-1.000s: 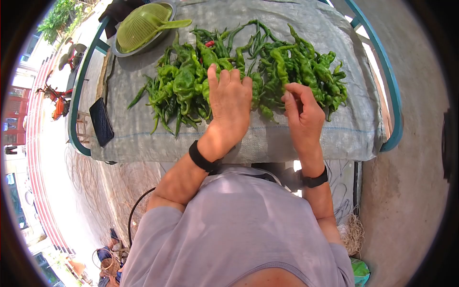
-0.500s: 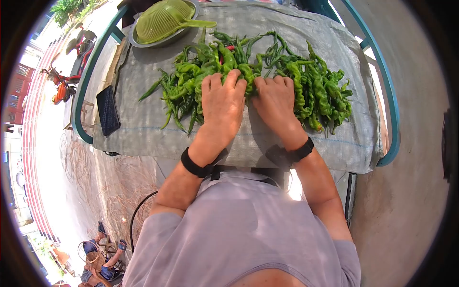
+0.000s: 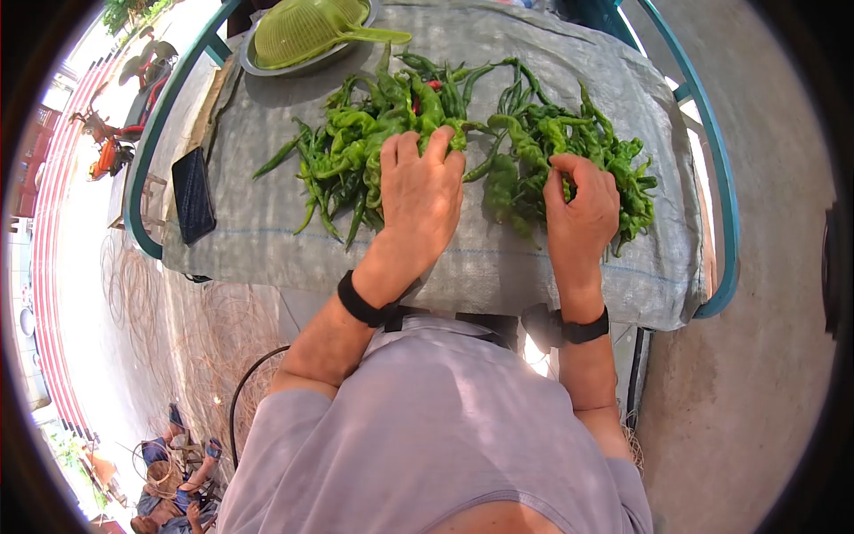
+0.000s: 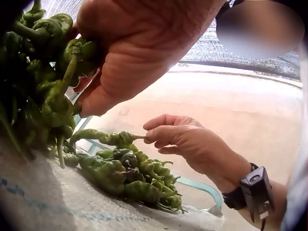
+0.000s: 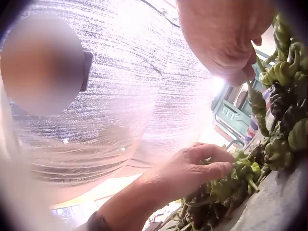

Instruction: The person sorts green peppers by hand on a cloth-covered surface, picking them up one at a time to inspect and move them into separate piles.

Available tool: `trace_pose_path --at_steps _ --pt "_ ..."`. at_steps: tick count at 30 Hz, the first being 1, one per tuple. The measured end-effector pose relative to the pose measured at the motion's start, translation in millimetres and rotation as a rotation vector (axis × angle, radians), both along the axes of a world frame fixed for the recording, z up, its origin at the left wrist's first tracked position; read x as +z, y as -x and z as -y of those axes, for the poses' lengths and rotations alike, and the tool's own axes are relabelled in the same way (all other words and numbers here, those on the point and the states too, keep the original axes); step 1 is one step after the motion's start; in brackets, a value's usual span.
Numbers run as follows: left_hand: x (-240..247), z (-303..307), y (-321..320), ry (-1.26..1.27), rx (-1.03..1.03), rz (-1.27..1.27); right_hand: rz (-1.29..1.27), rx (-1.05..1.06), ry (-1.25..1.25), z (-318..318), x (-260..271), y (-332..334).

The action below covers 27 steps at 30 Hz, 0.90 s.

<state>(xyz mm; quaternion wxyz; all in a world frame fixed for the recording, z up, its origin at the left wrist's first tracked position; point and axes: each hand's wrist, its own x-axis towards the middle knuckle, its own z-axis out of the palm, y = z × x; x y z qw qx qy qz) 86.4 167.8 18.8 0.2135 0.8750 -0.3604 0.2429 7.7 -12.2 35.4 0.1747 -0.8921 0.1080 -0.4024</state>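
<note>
Twisted green peppers lie in a left heap (image 3: 351,147) and a right heap (image 3: 633,191) on a grey woven sheet (image 3: 329,267). At the left heap, my left hand (image 3: 421,200) curls its fingers over peppers; the left wrist view shows its thumb against one pepper (image 4: 57,108). My right hand (image 3: 583,218) is at the near side of the right heap. Its thumb and forefinger pinch the stem end of a long green pepper (image 4: 103,136), whose body rests along that heap. The fingertips of my left hand are partly hidden among the peppers.
A green strainer (image 3: 307,34) lies in a metal bowl (image 3: 260,69) at the back left. A dark phone-like slab (image 3: 193,196) is near the left edge. Teal rails (image 3: 725,196) flank the sheet. A seated person is at the lower left.
My right hand moved left to the left heap beside my other hand, then back right to the right heap, where it pinches a pepper. My left hand stays at the left heap.
</note>
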Motion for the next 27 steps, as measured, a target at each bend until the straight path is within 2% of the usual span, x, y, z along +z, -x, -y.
trace_pose_path --at_steps 6,9,12,15,16,18,21,24,27 --pt "1.3 9.2 3.9 0.010 0.039 -0.013 -0.184 0.026 0.041 -9.0 -10.4 22.4" --pt "5.4 20.4 7.8 -0.047 -0.001 0.093 -0.166 0.099 0.051 -12.6 -11.3 22.1" --pt "5.1 36.2 21.0 -0.492 0.018 -0.078 -0.227 0.135 0.008 -19.3 -7.2 23.5" --pt "3.0 48.4 24.6 -0.674 0.039 0.081 -0.179 0.078 -0.233 -21.2 -11.5 24.5" --pt "9.3 50.5 25.7 -0.780 -0.018 0.001 -0.180 0.082 -0.424 -22.0 -9.0 23.5" --pt "3.4 52.9 24.1 -0.805 -0.030 0.023 -0.182 0.085 -0.808 -25.0 -2.1 22.0" --pt "-9.9 60.4 17.0 -0.807 -0.027 0.017 0.028 0.189 -1.043 -24.4 -13.2 23.6" --pt "-21.0 64.7 7.7 -0.750 -0.007 0.008 0.159 0.190 -1.013 -28.6 -12.4 23.2" --pt "-21.8 64.9 2.2 -0.640 -0.018 0.000 0.063 0.216 -0.960 -23.2 -15.5 23.3"
